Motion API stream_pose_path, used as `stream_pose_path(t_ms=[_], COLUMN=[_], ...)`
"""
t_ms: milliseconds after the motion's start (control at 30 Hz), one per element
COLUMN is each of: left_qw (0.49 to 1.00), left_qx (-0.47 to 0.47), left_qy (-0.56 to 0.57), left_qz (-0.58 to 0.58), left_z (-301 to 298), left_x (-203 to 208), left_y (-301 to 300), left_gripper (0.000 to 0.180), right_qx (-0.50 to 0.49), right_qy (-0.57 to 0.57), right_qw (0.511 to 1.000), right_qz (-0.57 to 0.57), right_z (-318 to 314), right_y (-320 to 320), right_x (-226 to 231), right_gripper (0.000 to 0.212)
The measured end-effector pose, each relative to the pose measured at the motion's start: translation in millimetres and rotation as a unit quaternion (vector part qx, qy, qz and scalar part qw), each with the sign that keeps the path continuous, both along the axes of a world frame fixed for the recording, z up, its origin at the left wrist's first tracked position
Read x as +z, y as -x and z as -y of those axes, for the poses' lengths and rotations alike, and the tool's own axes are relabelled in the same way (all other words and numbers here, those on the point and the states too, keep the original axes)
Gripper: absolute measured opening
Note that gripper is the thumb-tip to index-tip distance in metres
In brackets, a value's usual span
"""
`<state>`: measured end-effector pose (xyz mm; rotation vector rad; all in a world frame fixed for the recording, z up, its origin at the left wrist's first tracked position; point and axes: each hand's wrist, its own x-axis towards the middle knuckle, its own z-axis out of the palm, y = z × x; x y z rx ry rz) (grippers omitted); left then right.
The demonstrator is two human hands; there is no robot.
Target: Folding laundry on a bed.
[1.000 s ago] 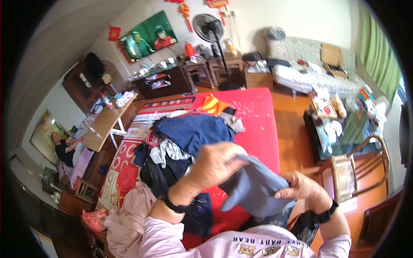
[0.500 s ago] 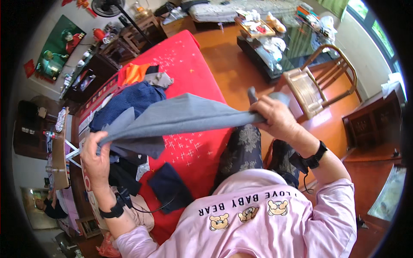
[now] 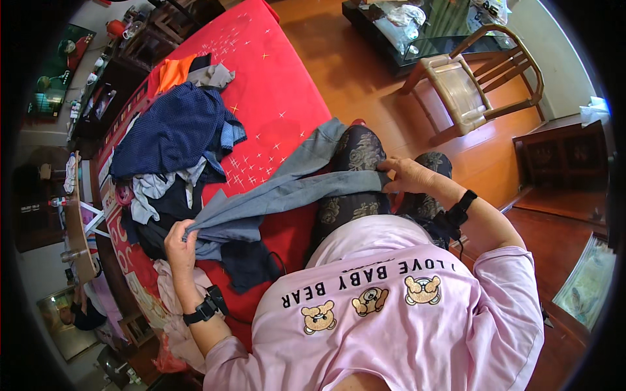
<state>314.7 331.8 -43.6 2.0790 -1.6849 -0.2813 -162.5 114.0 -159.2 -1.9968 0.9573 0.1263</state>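
Grey trousers [image 3: 277, 197] stretch across my lap and the red bed cover, with their two legs spread apart. My left hand [image 3: 180, 245] pinches the bunched end at the left, over the bed. The end of the nearer leg is held between the thumb and fingers of my right hand [image 3: 407, 176], above my thighs. The other leg lies loose toward the bed's edge by my knee. Partly under the trousers is a dark navy folded cloth [image 3: 250, 266].
A heap of clothes with a navy patterned garment [image 3: 173, 127] on top lies on the red bed cover [image 3: 261, 78]. Off to the right stand a wooden chair [image 3: 456, 88] and a black glass table [image 3: 385, 49]. At the far left is a person in a dark top [image 3: 88, 314].
The trousers have come down from the air onto my lap and the bed, and their legs have separated. Both hands have lowered; my left has also moved right.
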Motion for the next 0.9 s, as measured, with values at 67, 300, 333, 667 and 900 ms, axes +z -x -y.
stream_pose_path(t_ms=[67,300,333,667,900], left_qw=[1.0,1.0,1.0,0.99,0.996], left_qx=[-0.007,0.012,0.015,0.119,0.029], left_qy=[0.008,0.003,0.002,0.074,0.085], left_qz=[0.01,-0.001,0.001,0.017,0.012], left_z=[-0.6,2.7,4.9,15.5,17.3], left_x=[1.8,-3.9,-4.4,-15.4,-9.1], left_y=[-0.3,-2.9,-3.3,9.0,11.7], left_gripper=[0.018,0.018,0.018,0.017,0.017], right_qx=[-0.068,-0.016,-0.013,-0.295,0.072], right_qy=[-0.017,0.021,0.021,0.274,0.334], right_qw=[0.992,0.998,0.998,0.904,0.933], right_qz=[0.109,0.061,0.063,0.144,-0.113], right_z=[-2.9,-2.5,1.1,47.0,37.2], right_y=[0.1,-17.1,-18.0,4.6,3.0], right_x=[-5.1,10.0,14.6,-9.8,-2.7], right_gripper=[0.041,0.031,0.031,0.003,0.016])
